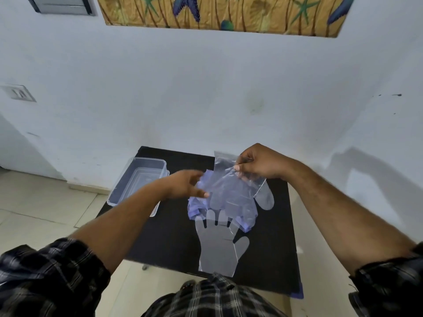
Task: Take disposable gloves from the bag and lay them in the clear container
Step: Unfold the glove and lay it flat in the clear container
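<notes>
Nearest the wearer, the black square worktop (pixel 174 236) carries everything. At its ten o'clock corner sits the clear rectangular plastic container (pixel 137 181), seemingly empty, mouth up to receive gloves. One flat translucent plastic glove (pixel 219 248) lies at six o'clock, outside it. The right hand (pixel 258 164) pinches the clear plastic bag (pixel 229 179) by its top at twelve o'clock, holding it up. The left hand (pixel 185 185), blurred, has fingers pressed at the bag's side, probably drawing gloves out.

the right hand (pixel 258 165) pinches the clear bag (pixel 231 179) above the black table (pixel 169 236). the left hand (pixel 186 185) touches the gloves (pixel 219 202) at the bag's opening. one glove (pixel 218 250) lies flat on the table.
</notes>
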